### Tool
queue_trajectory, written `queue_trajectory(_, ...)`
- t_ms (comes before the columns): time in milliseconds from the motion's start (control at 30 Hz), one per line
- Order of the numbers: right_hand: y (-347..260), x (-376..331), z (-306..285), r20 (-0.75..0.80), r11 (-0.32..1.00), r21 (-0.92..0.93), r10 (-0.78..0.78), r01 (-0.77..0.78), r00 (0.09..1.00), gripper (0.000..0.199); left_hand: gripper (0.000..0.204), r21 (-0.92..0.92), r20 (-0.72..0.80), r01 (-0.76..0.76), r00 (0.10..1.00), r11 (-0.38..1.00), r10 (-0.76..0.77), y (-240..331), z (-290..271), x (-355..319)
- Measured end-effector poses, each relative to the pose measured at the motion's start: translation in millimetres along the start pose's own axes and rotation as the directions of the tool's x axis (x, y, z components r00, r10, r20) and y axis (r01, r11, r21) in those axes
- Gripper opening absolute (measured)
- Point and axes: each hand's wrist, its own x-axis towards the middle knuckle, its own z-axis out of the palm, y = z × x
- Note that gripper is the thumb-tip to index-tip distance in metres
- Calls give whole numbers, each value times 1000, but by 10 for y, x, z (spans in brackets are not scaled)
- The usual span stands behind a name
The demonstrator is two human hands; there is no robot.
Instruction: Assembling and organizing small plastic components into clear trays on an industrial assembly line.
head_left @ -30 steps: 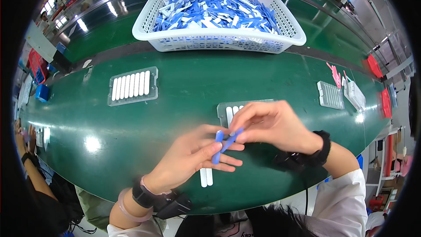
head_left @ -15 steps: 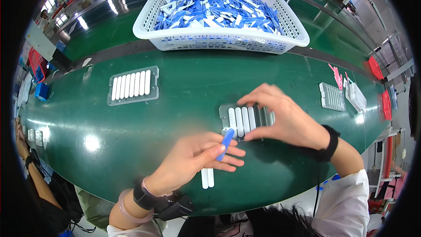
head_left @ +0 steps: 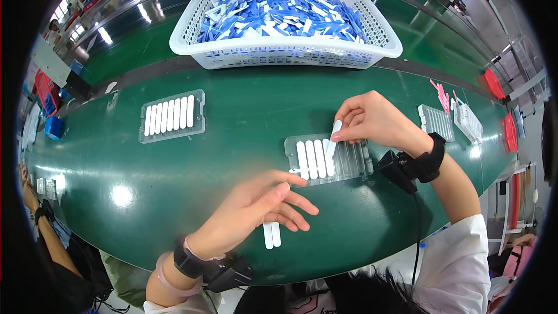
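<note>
The right hand (head_left: 375,119) pinches a white plastic strip (head_left: 333,137) between fingertips, its lower end tilted into the clear slotted tray (head_left: 354,163) on the green belt (head_left: 244,116), beside four white strips already lying in the slots. The left hand (head_left: 256,209) rests loosely open, holding nothing, over two loose white strips (head_left: 271,235). A white basket (head_left: 279,55) of blue and white pieces stands behind.

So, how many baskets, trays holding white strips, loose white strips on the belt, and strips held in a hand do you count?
basket: 1
trays with white strips: 2
loose strips by the left hand: 2
held strip in the right hand: 1
Total: 6
</note>
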Motion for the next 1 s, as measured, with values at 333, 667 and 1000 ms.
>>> queue_trajectory(333,65,30,-25,83,993,-105,-48,56,995,29,31,-26,-5,-36,999,999,36,-42,9,4)
queue_trajectory(667,-215,-481,612,65,771,-433,-489,466,870,38,37,727,-37,-177,955,663,296,337,142,-367)
queue_trajectory(1000,-154,-522,1194,160,750,-456,-461,479,873,35,49,989,-8,-46,937,143,350,-226,133,-436)
